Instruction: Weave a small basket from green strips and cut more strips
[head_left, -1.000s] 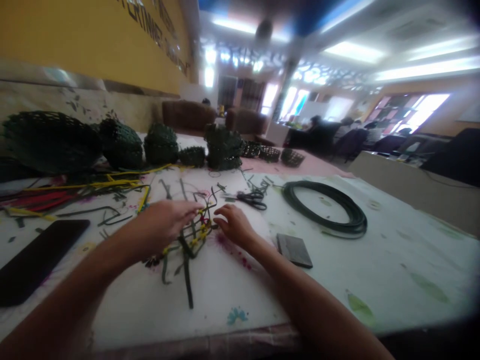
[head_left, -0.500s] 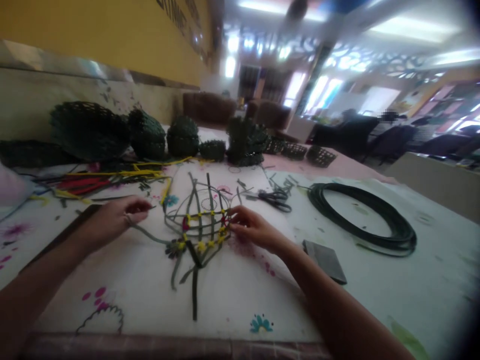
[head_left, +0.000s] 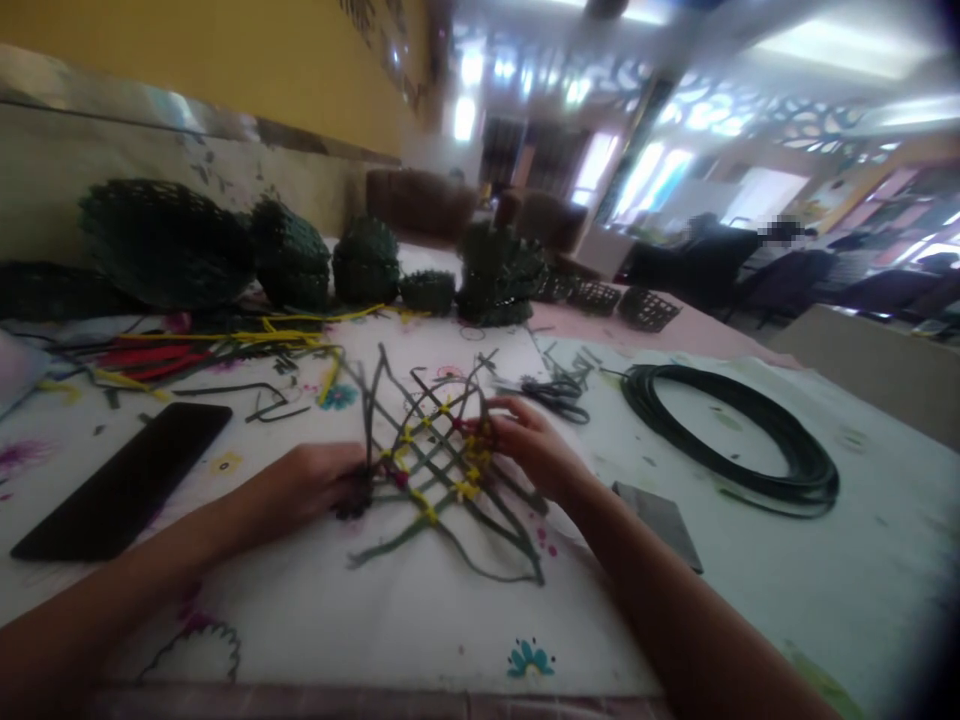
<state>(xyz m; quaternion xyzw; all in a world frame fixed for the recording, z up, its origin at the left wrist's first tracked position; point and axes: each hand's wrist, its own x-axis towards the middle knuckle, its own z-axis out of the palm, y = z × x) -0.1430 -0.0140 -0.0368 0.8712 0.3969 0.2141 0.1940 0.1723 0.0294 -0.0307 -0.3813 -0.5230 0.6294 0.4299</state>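
An open lattice of crossed dark green strips, a partly woven piece, lies on the white tablecloth in front of me. Yellow and a few dark red bits mark its crossings, and long loose strip ends stick out around it. At its left edge my left hand is closed on the weave beside a small dark cluster; the fingertips are partly hidden. My right hand grips the right edge, its thumb and fingers bent around the strips there. Black-handled scissors lie just beyond my right hand.
A coil of dark strip and a flat grey block lie at right. A black flat slab, perhaps a phone, is at left. Behind are red and yellow strips and several dark woven baskets.
The woven piece has turned, so its strips now run diagonally. My left hand has let go of a loose strip end, moving right and down to the weave's left edge. My right hand stays at the right edge.
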